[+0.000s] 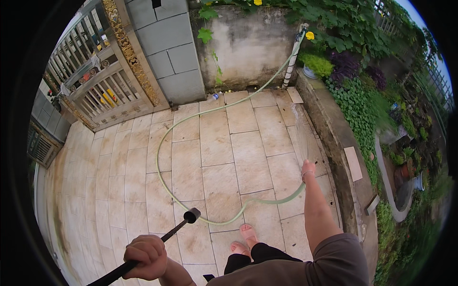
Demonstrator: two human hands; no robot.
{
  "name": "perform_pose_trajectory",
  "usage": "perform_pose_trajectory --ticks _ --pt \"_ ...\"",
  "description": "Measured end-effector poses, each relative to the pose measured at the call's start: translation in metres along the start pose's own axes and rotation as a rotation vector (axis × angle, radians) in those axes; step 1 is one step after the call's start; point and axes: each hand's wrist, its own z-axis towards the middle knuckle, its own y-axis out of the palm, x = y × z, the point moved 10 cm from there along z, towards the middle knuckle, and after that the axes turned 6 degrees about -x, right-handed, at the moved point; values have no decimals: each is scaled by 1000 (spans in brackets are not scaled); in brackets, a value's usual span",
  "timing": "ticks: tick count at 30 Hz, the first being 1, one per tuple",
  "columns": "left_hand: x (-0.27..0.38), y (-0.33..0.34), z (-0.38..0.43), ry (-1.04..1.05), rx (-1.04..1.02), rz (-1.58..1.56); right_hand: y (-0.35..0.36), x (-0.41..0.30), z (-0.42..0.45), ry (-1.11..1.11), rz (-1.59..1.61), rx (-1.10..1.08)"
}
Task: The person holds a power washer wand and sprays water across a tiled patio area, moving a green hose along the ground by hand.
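My left hand [146, 256] is wrapped around a black pole [175, 230] at the lower left. The pole's near end is capped by a black cylindrical piece [192, 215]; its other end runs out of the frame. On the right, my right hand [308, 167] grips the end of a pale green garden hose [160, 146] with the arm stretched forward. Water [298, 123] sprays from it onto the tiles near the planter. The hose loops across the tiled floor [218, 180] and rises to a wrapped standpipe [294, 59] by the wall.
A low planter wall [323, 132] with plants borders the right side. Loose tile pieces [353, 163] lie on its ledge. A gate with gold trim [103, 85] stands at the upper left, beside a grey block pillar [171, 53]. Litter [215, 96] lies at the wall's foot.
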Motion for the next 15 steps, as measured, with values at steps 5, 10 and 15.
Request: perform_pose_trajectory --ticks 5,10,15 --pt "-23 -3 -4 -35 56 -63 -22 27 34 0 -41 97" --pt "2 -11 -3 -20 64 0 44 -7 33 -22 27 -184" --pt "2 -17 -3 -6 87 49 133 -3 62 -285 -158 -492"
